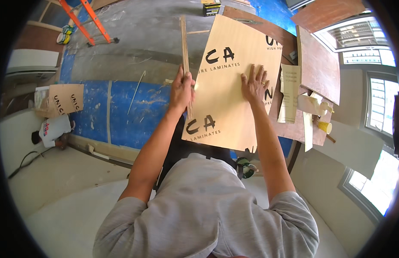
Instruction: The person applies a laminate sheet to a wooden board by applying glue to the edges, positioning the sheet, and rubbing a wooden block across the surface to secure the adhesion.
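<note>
My left hand (181, 91) is wrapped around a long, narrow plywood strip (184, 47), which stands along the left side of a laminate sheet (223, 99). The thumb lies over the strip's upper edge. The sheet is pale tan with black print and lies at a slant in front of me. Pressed flat on its right half, with fingers spread, is my right hand (254, 86); a ring shows on one finger. Whether the strip touches the sheet's edge, I cannot tell.
Beneath the sheet is a brown work board (261, 23) with a hand tool (249, 21) on it. To the right are a wood panel (319, 64), paper strips (289, 94) and a yellow cup (324, 127). An orange ladder (88, 21) stands far left; a person (53, 131) crouches at the left.
</note>
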`<state>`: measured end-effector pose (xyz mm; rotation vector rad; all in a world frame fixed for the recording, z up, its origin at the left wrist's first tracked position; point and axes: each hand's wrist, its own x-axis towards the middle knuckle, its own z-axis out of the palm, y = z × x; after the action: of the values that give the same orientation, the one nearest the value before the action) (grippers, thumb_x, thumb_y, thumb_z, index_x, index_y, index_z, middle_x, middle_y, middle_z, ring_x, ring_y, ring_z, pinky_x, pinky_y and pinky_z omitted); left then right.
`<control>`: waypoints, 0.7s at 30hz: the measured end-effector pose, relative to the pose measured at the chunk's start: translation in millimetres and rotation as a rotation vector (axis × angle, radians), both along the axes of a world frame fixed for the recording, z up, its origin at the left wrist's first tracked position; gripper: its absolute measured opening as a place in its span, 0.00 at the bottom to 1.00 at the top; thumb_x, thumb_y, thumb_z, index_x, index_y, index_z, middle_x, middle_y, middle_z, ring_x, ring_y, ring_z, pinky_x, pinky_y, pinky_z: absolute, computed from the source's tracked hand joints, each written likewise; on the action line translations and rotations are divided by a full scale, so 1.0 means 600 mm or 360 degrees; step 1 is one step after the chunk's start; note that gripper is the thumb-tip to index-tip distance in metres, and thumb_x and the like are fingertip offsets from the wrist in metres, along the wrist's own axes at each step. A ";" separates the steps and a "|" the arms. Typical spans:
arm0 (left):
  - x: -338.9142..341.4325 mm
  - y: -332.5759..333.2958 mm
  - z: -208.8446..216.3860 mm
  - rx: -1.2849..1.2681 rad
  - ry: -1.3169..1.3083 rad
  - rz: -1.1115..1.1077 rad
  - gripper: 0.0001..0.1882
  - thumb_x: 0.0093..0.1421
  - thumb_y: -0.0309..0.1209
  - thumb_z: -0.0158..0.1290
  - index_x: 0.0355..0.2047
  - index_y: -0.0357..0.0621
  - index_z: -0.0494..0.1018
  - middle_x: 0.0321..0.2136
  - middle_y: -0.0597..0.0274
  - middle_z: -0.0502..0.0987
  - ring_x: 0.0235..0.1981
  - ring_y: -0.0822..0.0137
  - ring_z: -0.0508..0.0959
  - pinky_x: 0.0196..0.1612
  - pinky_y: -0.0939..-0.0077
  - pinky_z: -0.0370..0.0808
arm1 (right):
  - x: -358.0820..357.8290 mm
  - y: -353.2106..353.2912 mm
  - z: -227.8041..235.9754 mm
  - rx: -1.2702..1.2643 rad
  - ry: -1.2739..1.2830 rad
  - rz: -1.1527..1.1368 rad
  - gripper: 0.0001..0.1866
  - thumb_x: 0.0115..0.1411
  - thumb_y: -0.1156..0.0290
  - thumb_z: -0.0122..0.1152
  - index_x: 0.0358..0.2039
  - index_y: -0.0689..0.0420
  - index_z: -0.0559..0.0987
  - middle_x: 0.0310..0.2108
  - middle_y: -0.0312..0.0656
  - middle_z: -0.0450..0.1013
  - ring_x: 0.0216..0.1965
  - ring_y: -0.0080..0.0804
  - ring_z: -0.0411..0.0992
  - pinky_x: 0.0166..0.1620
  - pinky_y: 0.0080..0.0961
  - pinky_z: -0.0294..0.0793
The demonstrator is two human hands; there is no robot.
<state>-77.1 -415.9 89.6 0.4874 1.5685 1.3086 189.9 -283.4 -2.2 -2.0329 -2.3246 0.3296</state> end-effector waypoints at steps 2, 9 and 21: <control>0.002 0.018 0.004 -0.0043 -0.0041 0.0053 0.25 0.77 0.42 0.44 0.72 0.60 0.60 0.33 0.65 0.70 0.15 0.79 0.70 0.15 0.81 0.71 | 0.003 -0.004 -0.008 0.0036 0.0042 0.0018 0.41 0.73 0.35 0.33 0.78 0.44 0.52 0.80 0.53 0.37 0.80 0.55 0.33 0.75 0.63 0.32; -0.017 0.053 0.043 -0.0430 -0.0042 -0.0432 0.27 0.74 0.43 0.47 0.71 0.55 0.63 0.28 0.65 0.72 0.16 0.77 0.70 0.15 0.79 0.71 | 0.009 -0.009 -0.008 0.0088 0.0041 0.0039 0.41 0.73 0.35 0.31 0.78 0.44 0.52 0.80 0.53 0.37 0.80 0.55 0.32 0.75 0.63 0.31; -0.008 0.131 0.106 -0.0517 0.0011 -0.0394 0.23 0.74 0.43 0.48 0.65 0.51 0.69 0.26 0.66 0.71 0.15 0.76 0.70 0.15 0.78 0.72 | 0.013 -0.010 -0.004 0.0113 0.0123 0.0040 0.41 0.73 0.35 0.31 0.78 0.45 0.54 0.80 0.54 0.37 0.80 0.56 0.32 0.74 0.65 0.32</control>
<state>-81.8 -337.4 153.0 0.4627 1.6301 0.8468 197.4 -289.4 -4.5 -1.9251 -2.2841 0.3161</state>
